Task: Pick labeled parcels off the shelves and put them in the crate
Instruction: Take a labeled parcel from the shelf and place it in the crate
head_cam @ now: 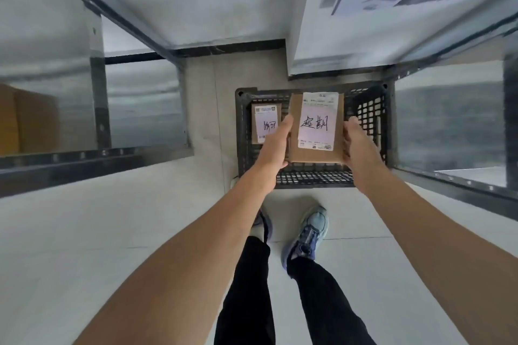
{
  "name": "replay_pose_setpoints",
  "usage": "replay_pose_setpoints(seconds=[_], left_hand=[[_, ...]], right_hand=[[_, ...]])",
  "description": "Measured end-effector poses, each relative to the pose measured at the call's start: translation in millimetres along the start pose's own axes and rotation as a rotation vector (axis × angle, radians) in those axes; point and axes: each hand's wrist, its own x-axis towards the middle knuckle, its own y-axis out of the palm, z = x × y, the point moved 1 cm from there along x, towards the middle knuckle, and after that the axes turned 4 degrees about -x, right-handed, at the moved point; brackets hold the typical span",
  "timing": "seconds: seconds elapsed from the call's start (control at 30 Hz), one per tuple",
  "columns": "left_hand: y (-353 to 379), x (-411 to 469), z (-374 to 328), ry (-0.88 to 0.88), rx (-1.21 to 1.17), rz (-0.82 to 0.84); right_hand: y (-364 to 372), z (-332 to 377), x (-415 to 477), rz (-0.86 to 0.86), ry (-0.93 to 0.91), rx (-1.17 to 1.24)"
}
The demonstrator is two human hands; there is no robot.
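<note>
Two labelled parcels counted at the crate [308, 180], black lattice plastic, standing on the floor [112, 232]. All places below are given from the crate.

Far left of crate: left shelf [96, 98], metal frame, blurred. One brown box [19, 117] sits on it at the picture's edge; label, if any, cannot be made out.

Inside crate, left side: stowed parcel [265, 120], brown card, handwritten white label up, lying flat on the bottom. Counted as done.

Over crate, left of middle: left hand [276, 145], gripping the left edge of the held parcel, thumb on its top face.

Over crate, middle: held parcel [318, 131], brown card, label up, large handwriting. It appears to be above the rim, apart from the stowed parcel, not yet set down.

Over crate, right of middle: right hand [360, 145], clasping the right edge of the same parcel, fingers curled round it.

Right of crate: right shelf [454, 179], metal frame, lower levels blurred, nothing legible. Behind and above: large white item [364, 22] with a printed sheet, kind uncertain.

Status, as judged: one parcel in, one at the point of lowering; room remains in the crate's right half. Left to do: the release, then any further picks. The count of labelled parcels on the shelves cannot be told.
</note>
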Motion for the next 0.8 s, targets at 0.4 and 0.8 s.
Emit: replay_pose_setpoints(seconds=[0.4, 0.8], left_hand=[[-17.8, 167.9, 58.0, -0.090, 0.063, -0.061], [-18.5, 228.3, 73.5, -0.094, 0.106, -0.079]], right_hand=[[39.6, -63.5, 163.4, 0.003, 0.142, -0.133], [55.0, -80.9, 216.0, 0.074, 0.145, -0.126]])
